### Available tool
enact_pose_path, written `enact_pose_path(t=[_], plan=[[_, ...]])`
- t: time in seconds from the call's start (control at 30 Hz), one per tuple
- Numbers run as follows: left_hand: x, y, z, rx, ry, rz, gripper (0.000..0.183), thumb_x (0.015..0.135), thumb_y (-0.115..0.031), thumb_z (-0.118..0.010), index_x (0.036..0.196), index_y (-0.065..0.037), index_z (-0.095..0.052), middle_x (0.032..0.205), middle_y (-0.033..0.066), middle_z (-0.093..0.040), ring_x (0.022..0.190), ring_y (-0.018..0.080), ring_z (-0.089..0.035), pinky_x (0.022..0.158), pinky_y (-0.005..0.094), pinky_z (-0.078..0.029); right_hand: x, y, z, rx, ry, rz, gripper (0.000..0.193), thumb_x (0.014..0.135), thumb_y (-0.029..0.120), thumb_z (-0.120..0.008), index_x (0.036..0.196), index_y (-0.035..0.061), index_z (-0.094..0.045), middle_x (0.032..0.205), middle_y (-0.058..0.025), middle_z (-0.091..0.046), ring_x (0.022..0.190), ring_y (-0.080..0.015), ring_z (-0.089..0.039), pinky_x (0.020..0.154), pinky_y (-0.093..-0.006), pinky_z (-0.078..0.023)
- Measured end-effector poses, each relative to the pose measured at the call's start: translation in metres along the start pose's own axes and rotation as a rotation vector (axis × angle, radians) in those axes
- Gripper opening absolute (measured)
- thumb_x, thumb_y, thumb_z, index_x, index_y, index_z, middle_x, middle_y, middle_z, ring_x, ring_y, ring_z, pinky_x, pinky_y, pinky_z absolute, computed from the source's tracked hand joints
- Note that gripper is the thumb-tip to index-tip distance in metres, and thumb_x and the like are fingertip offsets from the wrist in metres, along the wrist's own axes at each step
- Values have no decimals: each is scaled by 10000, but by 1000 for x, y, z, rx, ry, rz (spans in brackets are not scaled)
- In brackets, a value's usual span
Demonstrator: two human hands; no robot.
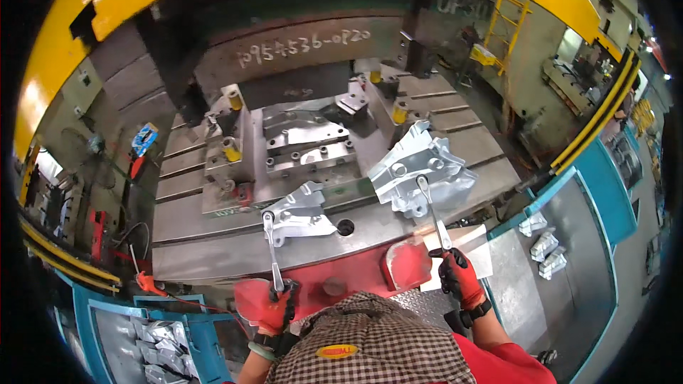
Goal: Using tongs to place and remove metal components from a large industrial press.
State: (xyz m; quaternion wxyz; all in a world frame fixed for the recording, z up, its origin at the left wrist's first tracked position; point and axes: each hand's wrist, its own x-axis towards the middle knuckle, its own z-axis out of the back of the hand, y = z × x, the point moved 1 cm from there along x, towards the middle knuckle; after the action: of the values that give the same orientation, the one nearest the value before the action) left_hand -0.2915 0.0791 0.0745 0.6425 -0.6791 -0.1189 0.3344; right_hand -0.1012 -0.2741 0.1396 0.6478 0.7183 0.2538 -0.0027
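Observation:
My left hand [276,311], in a red and black glove, is closed around a silver long-handled tool [274,259] with a round head. That head meets the left end of a small stamped metal part [302,217] at the press table's front. In the same kind of glove, my right hand [461,279] grips a second silver long-handled tool [437,222]. Its round head lies against a larger stamped metal part [427,169] with raised round bosses, at the right front of the table. Whether either part hangs from its tool or rests on the table, I cannot tell.
Beyond the parts sits the lower die [309,155] on the slotted press table [213,242], with yellow-topped posts [231,149] around it. Above hangs the dark upper die [299,50]. Metal parts lie in the teal bins at left [206,341] and right [601,206].

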Motion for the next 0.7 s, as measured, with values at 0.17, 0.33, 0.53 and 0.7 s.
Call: enact_pose_path(t=[0.17, 0.33, 0.53, 0.7], plan=[[27, 44, 48, 617, -258, -575, 258, 652, -113, -699, 884, -78, -590, 776, 70, -551, 758, 268, -521, 699, 400, -414, 59, -13, -66, 288, 156, -77, 203, 915, 339, -499, 932, 136, -500, 607, 9, -449, 429, -97, -417, 365, -239, -317], [25, 38, 52, 506, -222, -659, 176, 731, -58, -628, 902, -56, -588, 808, 26, -553, 734, 132, -509, 670, 264, -429, 149, -26, -154, 432, 370, -99, 223, 907, 363, -508, 969, 151, -535, 631, 22, -459, 472, -88, -428, 418, -218, -342], [29, 49, 52, 420, -127, -492, 252, 785, -84, -645, 1022, -75, -560, 865, 41, -569, 791, 116, -538, 696, 266, -456, 255, -53, -204, 464, 352, -93, 221, 887, 379, -532, 880, 158, -543, 627, 14, -525, 463, -101, -477, 406, -245, -367], [53, 182, 90, 45, -131, -128, 304, 752, -69, -665, 1038, -60, -560, 849, 39, -570, 764, 147, -547, 690, 287, -462, 291, -56, -226, 284, 362, -12, 278, 881, 387, -531, 840, 115, -570, 652, -6, -540, 530, -131, -468, 496, -293, -392]])
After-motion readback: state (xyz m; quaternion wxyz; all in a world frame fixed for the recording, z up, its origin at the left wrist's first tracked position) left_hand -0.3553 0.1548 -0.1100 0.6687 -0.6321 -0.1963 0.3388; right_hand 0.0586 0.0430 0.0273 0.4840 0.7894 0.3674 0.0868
